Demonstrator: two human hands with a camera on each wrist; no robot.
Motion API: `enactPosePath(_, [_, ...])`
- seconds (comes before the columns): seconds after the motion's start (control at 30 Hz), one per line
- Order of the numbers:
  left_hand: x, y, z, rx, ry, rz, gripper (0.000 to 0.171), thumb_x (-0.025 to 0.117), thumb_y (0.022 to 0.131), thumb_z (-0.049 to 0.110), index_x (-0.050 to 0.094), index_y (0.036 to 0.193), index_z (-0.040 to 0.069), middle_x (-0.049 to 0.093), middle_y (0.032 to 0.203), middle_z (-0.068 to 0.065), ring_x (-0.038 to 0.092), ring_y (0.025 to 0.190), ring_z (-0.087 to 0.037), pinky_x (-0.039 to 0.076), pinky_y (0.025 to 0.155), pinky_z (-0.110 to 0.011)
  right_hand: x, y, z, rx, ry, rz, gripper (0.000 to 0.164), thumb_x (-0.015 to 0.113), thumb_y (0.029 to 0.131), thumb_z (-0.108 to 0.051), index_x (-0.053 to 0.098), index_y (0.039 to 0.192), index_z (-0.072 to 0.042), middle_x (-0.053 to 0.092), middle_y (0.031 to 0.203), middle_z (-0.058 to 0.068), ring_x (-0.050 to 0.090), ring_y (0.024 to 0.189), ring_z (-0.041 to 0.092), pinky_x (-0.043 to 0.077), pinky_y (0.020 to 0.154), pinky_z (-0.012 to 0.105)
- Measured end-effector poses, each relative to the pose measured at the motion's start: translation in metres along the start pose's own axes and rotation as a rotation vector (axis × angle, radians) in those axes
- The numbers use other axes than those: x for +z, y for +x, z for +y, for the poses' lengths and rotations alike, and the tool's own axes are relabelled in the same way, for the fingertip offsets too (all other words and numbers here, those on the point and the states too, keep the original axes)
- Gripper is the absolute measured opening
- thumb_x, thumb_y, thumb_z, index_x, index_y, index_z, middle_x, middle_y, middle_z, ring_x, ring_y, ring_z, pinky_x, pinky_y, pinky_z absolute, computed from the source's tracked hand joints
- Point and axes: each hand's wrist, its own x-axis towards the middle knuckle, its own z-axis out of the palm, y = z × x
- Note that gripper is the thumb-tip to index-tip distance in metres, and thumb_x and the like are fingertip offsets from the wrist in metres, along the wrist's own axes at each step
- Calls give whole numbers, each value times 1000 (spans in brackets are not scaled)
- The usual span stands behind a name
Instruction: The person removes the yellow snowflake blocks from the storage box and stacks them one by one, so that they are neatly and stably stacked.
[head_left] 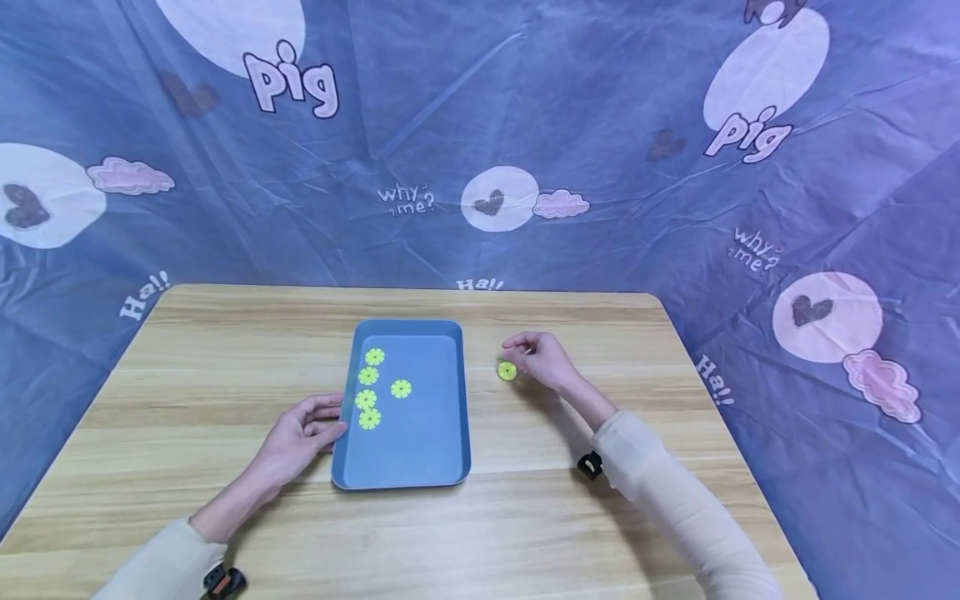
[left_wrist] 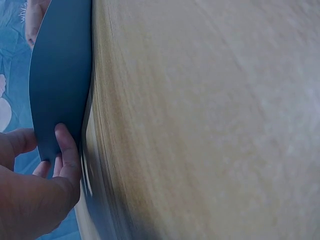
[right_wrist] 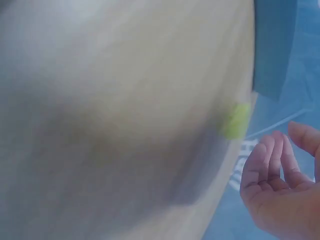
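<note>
A blue rectangular tray (head_left: 420, 450) lies on the wooden table. My left hand (head_left: 302, 433) holds its left side, thumb at the rim and fingers against the outer wall; the left wrist view shows these fingers (left_wrist: 70, 155) on the blue side. Several small yellow-green notched discs lie inside, most along the left side and one disc (head_left: 401, 389) nearer the middle. Right of the tray, another yellow-green disc (head_left: 507, 370) sits on the wood. Just beside and above it is my right hand (head_left: 543, 358). In the right wrist view its thumb and fingers (right_wrist: 260, 162) are apart, holding nothing.
The wooden table (head_left: 225, 358) extends around the tray on all sides. Behind it and at both sides hangs a blue printed cloth (head_left: 420, 125). Dark devices are strapped at both wrists, such as the right strap (head_left: 590, 465).
</note>
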Motion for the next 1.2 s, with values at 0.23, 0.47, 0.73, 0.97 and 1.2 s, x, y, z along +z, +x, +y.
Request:
enactPosePath(0.23, [-1,-1,3,-3,-4,0,58,66,105,14,42,155,-3,55,148,-30,71,113,-22,65,85,-23,17,-2,-27,-127,-49,9,24,74,95,-9,74,115,4,74,96,13,59,76,12,50,61,18])
enactPosePath(0.47, [-3,1,3,-2,-3,-5,58,66,105,14,42,155,-3,55,148,-30,71,112,-21,65,85,-23,42,1,-40,-270,-112,-38,21,74,96,-8,76,114,2,76,97,16,63,79,14,55,71,20])
enactPosePath(0.73, [-6,3,4,-4,8,-11,58,66,105,15,43,155,-2,56,148,-29,71,113,-22,65,85,-23,67,1,-50,-427,-225,-147,26,76,97,-14,75,118,1,76,97,11,64,83,12,56,74,19])
enactPosePath(0.97, [-5,2,3,11,15,-10,57,65,105,15,42,155,-3,55,148,-29,71,110,-20,64,82,-22,88,6,-53,-470,-357,-208,29,78,97,-22,75,121,-5,76,101,4,66,90,12,57,81,21])
enactPosePath(1.2, [-4,3,1,8,11,-8,57,65,105,14,43,155,-3,56,147,-29,71,111,-21,64,84,-23,103,13,-51,-508,-518,-247,31,77,98,-29,75,124,-13,76,107,0,68,98,12,58,88,23])
